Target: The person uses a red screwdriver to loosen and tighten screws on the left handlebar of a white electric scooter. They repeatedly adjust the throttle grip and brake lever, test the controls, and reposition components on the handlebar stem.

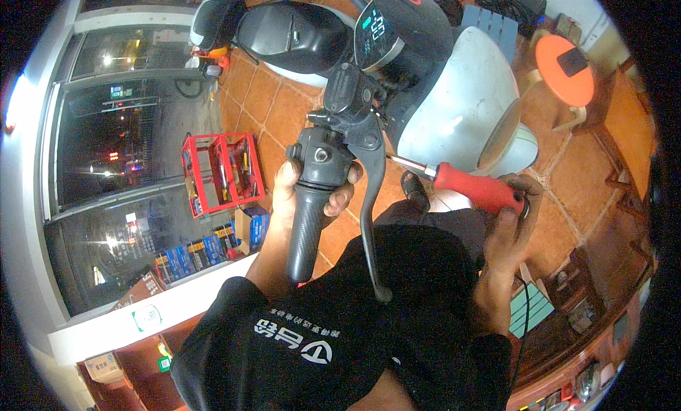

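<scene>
My left hand (287,194) is wrapped from below round the black handlebar grip and switch housing (316,155), its fingers showing on either side. A brake lever (372,219) runs down beside the grip from a black reservoir (345,81). My right hand (509,223) grips a red-handled screwdriver (475,187), whose shaft reaches leftward to the lever assembly; where exactly its tip rests is hidden. Behind them is a scooter with a lit display (371,31), a black seat (284,38) and a pale front panel (454,106).
A red tool crate (223,205) sits on tiled floor (252,109) at left, beside a window sill (149,311) and blue boxes (177,258). At right are an orange round stool (557,84), a green slatted item (525,311), a wooden shelf and a dangling cable. My sandalled foot (413,187) shows below.
</scene>
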Demonstrator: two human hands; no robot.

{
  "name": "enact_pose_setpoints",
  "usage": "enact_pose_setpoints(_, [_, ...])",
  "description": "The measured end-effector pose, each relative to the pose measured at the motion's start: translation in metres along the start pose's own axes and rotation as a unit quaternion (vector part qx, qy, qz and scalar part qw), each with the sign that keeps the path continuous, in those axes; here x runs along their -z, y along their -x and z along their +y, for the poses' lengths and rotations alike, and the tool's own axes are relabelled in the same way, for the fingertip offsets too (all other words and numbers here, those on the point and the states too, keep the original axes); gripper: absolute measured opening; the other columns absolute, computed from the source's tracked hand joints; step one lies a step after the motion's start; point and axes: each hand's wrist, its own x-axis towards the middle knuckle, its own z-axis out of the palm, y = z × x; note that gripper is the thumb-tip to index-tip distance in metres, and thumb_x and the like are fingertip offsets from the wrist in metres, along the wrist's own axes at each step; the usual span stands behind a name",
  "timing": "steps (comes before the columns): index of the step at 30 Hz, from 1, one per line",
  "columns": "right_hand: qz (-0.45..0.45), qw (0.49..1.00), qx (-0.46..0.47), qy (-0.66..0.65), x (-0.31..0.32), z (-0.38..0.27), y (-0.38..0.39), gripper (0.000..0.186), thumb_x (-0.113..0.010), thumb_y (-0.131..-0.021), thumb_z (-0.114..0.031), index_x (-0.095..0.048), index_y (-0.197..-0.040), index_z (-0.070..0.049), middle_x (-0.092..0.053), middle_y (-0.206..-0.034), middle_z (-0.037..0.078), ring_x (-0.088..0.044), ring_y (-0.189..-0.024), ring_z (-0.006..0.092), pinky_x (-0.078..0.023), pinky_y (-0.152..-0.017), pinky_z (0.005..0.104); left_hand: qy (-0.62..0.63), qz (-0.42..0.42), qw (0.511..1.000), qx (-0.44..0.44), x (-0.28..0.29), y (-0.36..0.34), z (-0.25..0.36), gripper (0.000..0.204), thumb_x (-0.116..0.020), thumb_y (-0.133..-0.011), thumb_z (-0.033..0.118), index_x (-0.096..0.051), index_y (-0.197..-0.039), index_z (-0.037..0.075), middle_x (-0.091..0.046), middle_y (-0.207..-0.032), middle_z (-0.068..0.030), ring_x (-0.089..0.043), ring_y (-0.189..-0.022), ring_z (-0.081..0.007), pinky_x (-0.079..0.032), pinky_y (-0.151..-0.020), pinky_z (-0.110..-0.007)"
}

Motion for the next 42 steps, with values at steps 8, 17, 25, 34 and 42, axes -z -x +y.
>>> enact_pose_setpoints(8, [-0.013, 0.999, -0.03, -0.023, 0.007, 0.005, 0.007, 0.052, -0.053, -0.087, -0.048, -0.048, -0.105, 0.002, -0.05, -0.098, 0.011, -0.051, -0.09, 0.0201, -0.042, -0.081, 0.033, -0.005, -0.004, 1.0, -0.006, 0.0, -0.001, -0.001, 0.077, -0.073, -0.072, 0.047, -0.039, -0.126, 0.003, -0.052, -0.099, -0.0243, -0.06, -0.061, -0.0223, -0.052, -0.046, -0.024])
enact_pose_setpoints(17, [0.03, 0.999, 0.03, 0.003, -0.006, -0.003, 0.004, 0.06, -0.056, -0.085, -0.055, -0.046, -0.109, 0.0, -0.052, -0.1, 0.012, -0.054, -0.09, 0.0209, -0.044, -0.081, 0.0352, -0.025, -0.016, 0.999, -0.014, 0.001, -0.002, 0.0, 0.076, -0.073, -0.072, 0.048, -0.041, -0.125, 0.003, -0.054, -0.098, -0.0244, -0.06, -0.061, -0.0229, -0.051, -0.045, -0.024])
enact_pose_setpoints(25, [0.025, 0.998, 0.023, -0.06, -0.006, 0.001, -0.002, 0.059, -0.049, -0.088, -0.055, -0.046, -0.107, 0.001, -0.052, -0.098, 0.01, -0.053, -0.087, 0.0204, -0.045, -0.079, 0.0331, -0.066, -0.007, 0.996, -0.057, 0.002, -0.005, -0.006, 0.078, -0.071, -0.072, 0.053, -0.042, -0.124, 0.002, -0.054, -0.098, -0.0239, -0.059, -0.062, -0.0211, -0.05, -0.046, -0.023])
enact_pose_setpoints(34, [0.03, 0.999, 0.012, -0.026, -0.005, -0.004, -0.003, 0.065, -0.052, -0.085, -0.06, -0.047, -0.106, 0.002, -0.052, -0.095, 0.01, -0.053, -0.087, 0.0198, -0.044, -0.079, 0.0318, 0.024, -0.046, 0.999, -0.007, 0.002, -0.002, -0.005, 0.081, -0.069, -0.073, 0.056, -0.04, -0.127, 0.003, -0.053, -0.102, -0.0249, -0.058, -0.062, -0.0223, -0.049, -0.047, -0.025])
enact_pose_setpoints(42, [0.047, 0.998, -0.038, -0.011, -0.003, -0.01, -0.002, 0.073, -0.054, -0.079, -0.067, -0.048, -0.104, 0.001, -0.053, -0.096, 0.01, -0.054, -0.087, 0.0198, -0.045, -0.078, 0.0324, 0.047, -0.016, 0.999, 0.007, 0.0, -0.003, -0.005, 0.084, -0.069, -0.07, 0.062, -0.042, -0.126, 0.005, -0.053, -0.102, -0.0258, -0.058, -0.062, -0.0233, -0.048, -0.047, -0.025])
